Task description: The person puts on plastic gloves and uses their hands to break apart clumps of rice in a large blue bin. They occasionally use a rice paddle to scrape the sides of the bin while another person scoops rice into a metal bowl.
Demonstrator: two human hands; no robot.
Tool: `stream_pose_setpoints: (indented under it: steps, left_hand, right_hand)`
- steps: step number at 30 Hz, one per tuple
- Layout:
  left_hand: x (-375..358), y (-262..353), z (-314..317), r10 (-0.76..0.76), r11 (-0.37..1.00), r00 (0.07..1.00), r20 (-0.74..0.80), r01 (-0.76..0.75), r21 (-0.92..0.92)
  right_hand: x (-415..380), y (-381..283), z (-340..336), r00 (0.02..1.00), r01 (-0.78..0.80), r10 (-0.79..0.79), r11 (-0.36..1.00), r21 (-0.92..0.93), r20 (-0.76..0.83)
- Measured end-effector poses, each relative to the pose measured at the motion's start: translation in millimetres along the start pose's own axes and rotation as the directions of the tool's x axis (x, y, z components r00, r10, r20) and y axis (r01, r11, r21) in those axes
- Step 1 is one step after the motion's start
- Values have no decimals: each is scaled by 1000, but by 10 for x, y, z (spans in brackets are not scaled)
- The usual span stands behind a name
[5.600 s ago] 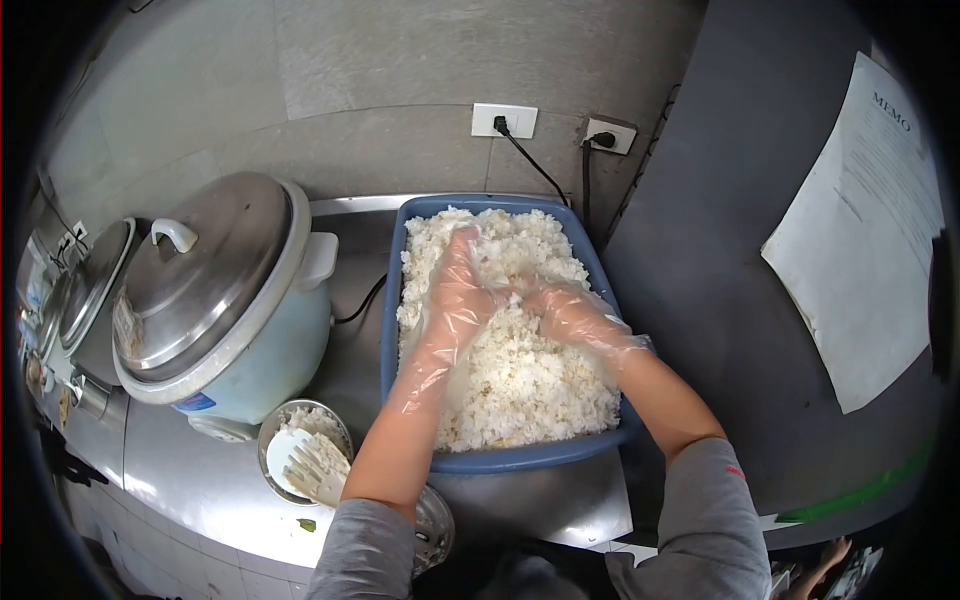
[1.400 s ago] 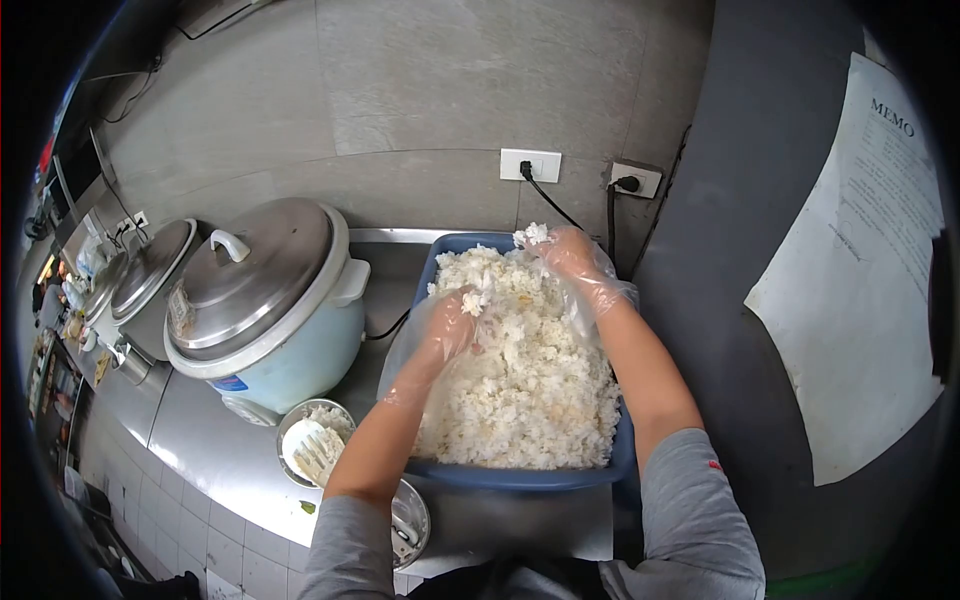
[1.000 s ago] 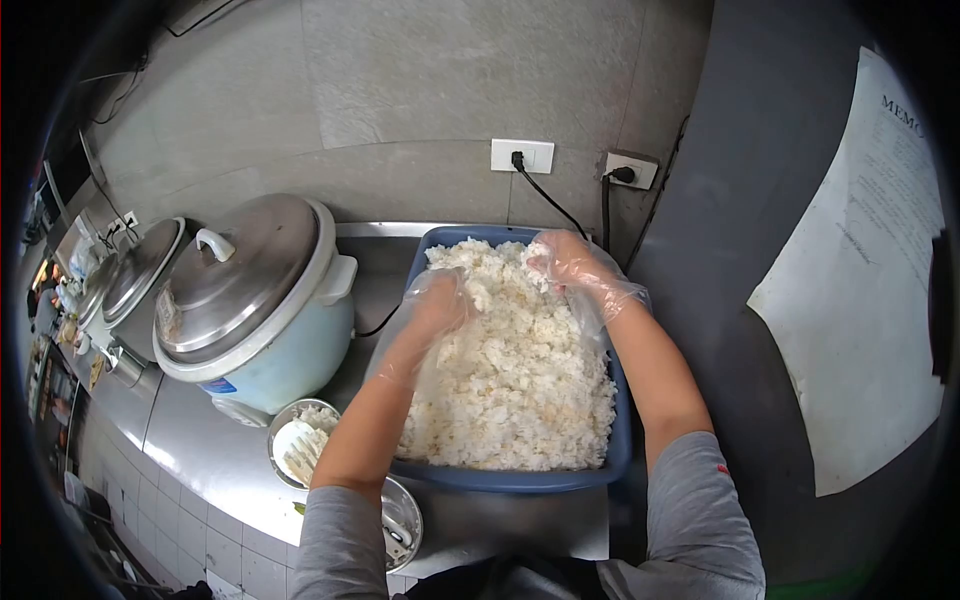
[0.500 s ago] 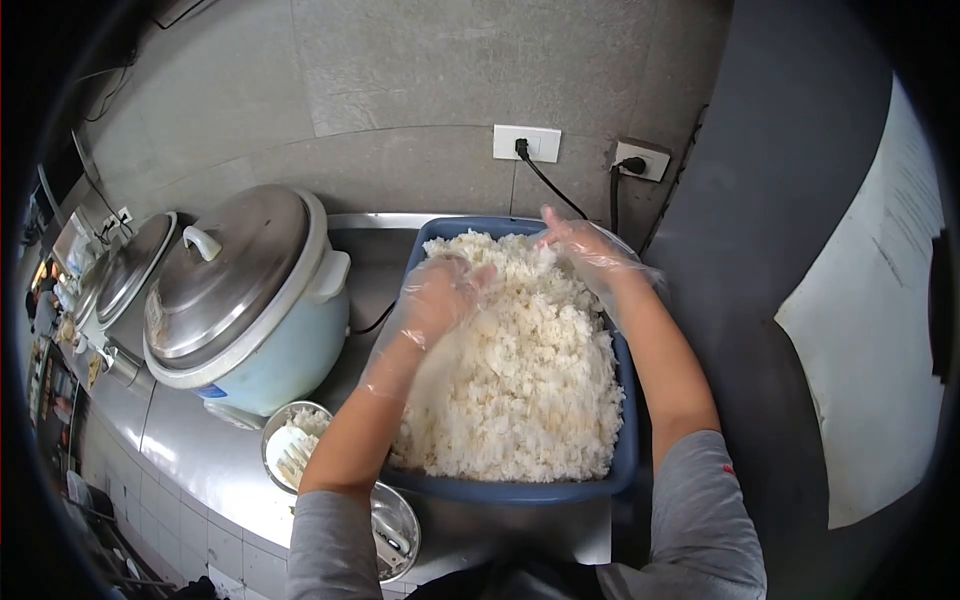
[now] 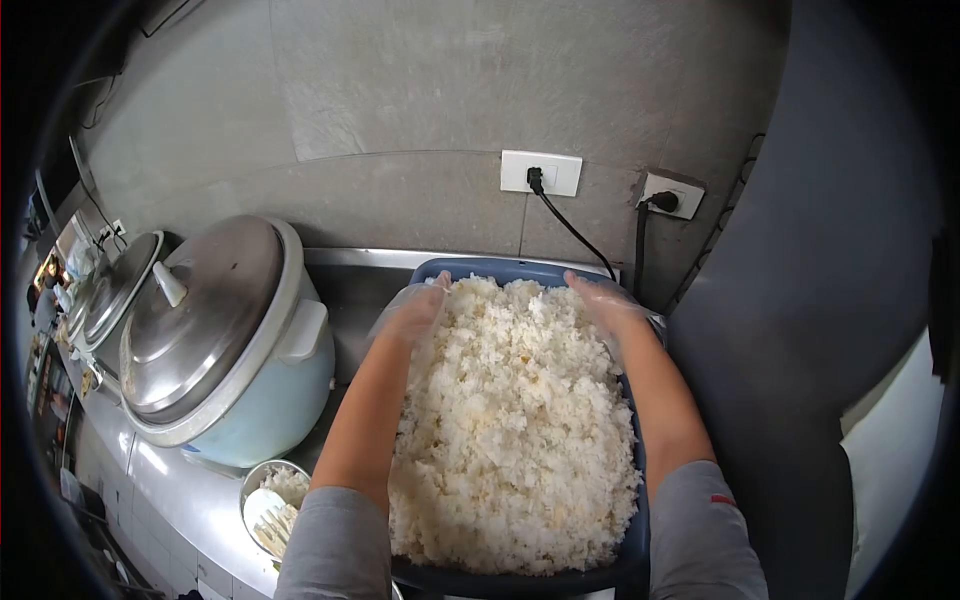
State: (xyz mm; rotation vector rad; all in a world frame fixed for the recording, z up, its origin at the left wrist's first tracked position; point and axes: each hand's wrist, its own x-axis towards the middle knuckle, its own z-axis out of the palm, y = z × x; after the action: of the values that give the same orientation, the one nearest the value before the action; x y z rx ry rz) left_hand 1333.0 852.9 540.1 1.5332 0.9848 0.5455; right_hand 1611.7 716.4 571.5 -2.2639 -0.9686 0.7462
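Observation:
A blue plastic tub [image 5: 500, 267] is heaped with cooked white rice [image 5: 515, 420]. My left hand [image 5: 412, 308], in a clear plastic glove, lies along the rice at the tub's far left corner. Its fingers stretch forward, and their tips touch the rice edge. Opposite it, my right hand [image 5: 606, 302], gloved the same way, lies at the far right corner with fingers extended against the rice. Both hands look open, with nothing gripped; parts of the lower fingers are hidden by the hands, gloves and rice.
A large rice cooker [image 5: 260, 390] with a metal lid stands left on the steel counter [image 5: 165, 470], more pots behind it. In front is a metal bowl [image 5: 247, 505] with rice and a white paddle [image 5: 265, 512]. Plugged wall outlets [image 5: 560, 175] sit beyond the tub.
My left hand has moved off the rice's middle to the far left edge. My right hand has lowered to the far right edge, and the view has shifted, with the tub appearing lower.

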Motion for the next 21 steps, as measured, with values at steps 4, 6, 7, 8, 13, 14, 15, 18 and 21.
stream_pose_setpoints:
  steps: [4,6,7,8,13,14,15,18,21]
  left_hand:
    - [-45,184,44,-47,951,997,-60,63,302]
    - [184,-79,25,40,947,999,18,-44,317]
    - [332,-215,13,91,937,994,56,-105,332]
    - [470,-360,4,159,895,983,92,-183,407]
    - [1175,-999,-184,408,-536,752,518,-263,802]
    - [1208,-1053,-182,432,175,793,428,-540,823]
    - [1130,-983,-156,402,580,828,391,-561,591]
    - [767,-605,3,342,937,870,355,-344,-60]
    - [442,-180,50,74,996,903,424,-42,-84]
  right_hand:
    - [490,310,34,985,55,-67,995,77,158]
    - [667,405,95,979,96,-106,993,64,173]
    - [641,375,95,981,74,-82,996,47,174]
    - [537,299,81,983,54,-58,998,28,175]
    - [253,91,79,931,47,-122,975,218,343]
    - [147,74,30,906,78,-169,967,241,387]
    - [132,69,35,892,98,-196,964,248,408]
    - [153,67,70,877,138,-228,962,234,422]
    - [103,-4,86,868,172,-268,952,253,418]
